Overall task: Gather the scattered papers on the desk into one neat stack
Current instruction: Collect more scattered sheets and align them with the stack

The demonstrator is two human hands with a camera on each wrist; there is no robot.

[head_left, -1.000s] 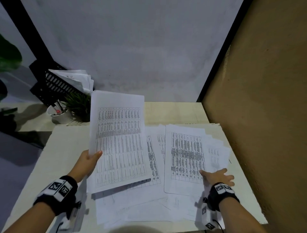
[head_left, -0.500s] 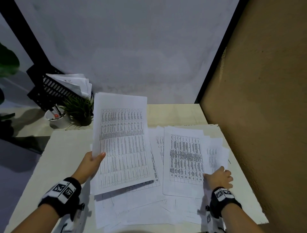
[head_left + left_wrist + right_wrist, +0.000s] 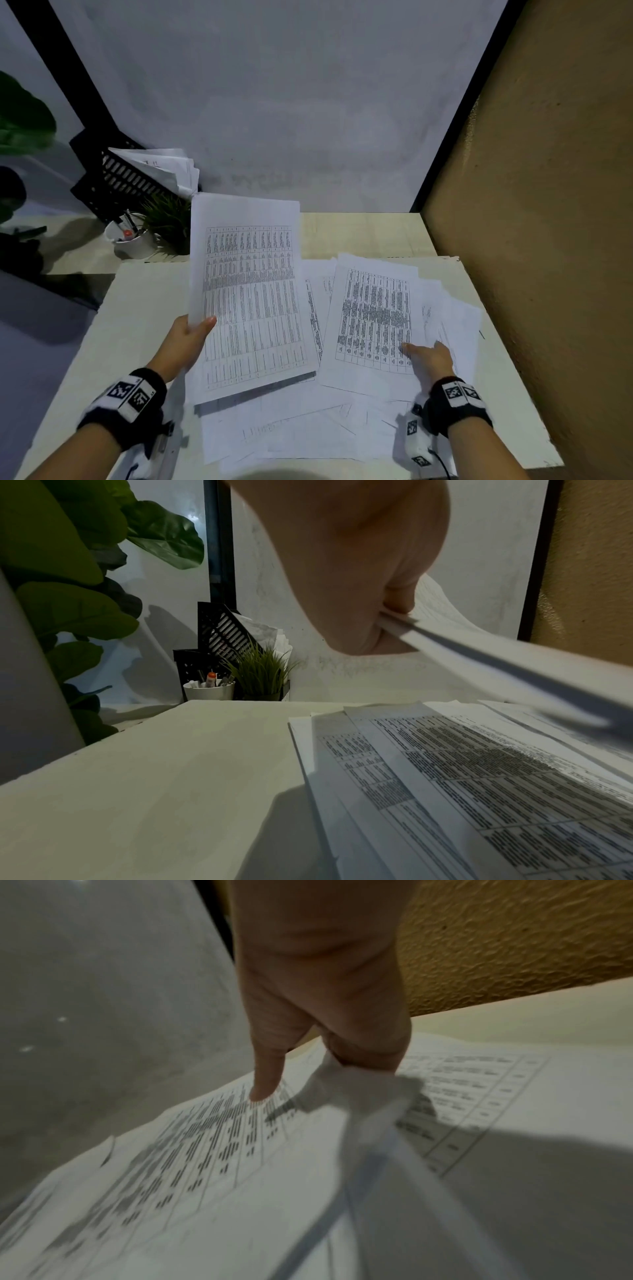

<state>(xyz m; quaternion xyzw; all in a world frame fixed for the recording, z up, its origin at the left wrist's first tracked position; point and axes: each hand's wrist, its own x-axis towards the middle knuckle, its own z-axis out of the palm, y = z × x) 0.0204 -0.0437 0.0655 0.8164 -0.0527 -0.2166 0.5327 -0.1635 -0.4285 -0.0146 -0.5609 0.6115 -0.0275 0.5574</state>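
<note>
My left hand [image 3: 183,342] holds a thin sheaf of printed sheets [image 3: 248,294] raised off the bench [image 3: 144,325] — thumb on top at the sheaf's left edge, the other fingers [image 3: 394,607] curled beneath it, so the paper is pinched between them. The sheaf tilts up toward me, its lower edge hanging just over the loose papers [image 3: 308,431] spread flat below. My right hand [image 3: 430,359] is down on the right-hand pile; its thumb [image 3: 267,1080] presses the face of a table-printed sheet [image 3: 373,325] near that sheet's lower right corner, while the remaining fingers curl under a lifted edge of paper beside it. From the wrist view that edge is blurred, and I cannot tell how many sheets are caught there. More sheets fan out to the right of that hand toward the brown wall [image 3: 548,240] — overlapping, askew. At the bench's far left stand a white cup of pens [image 3: 132,240], a small green plant [image 3: 168,219] and a black file holder [image 3: 113,178] with papers in it.
</note>
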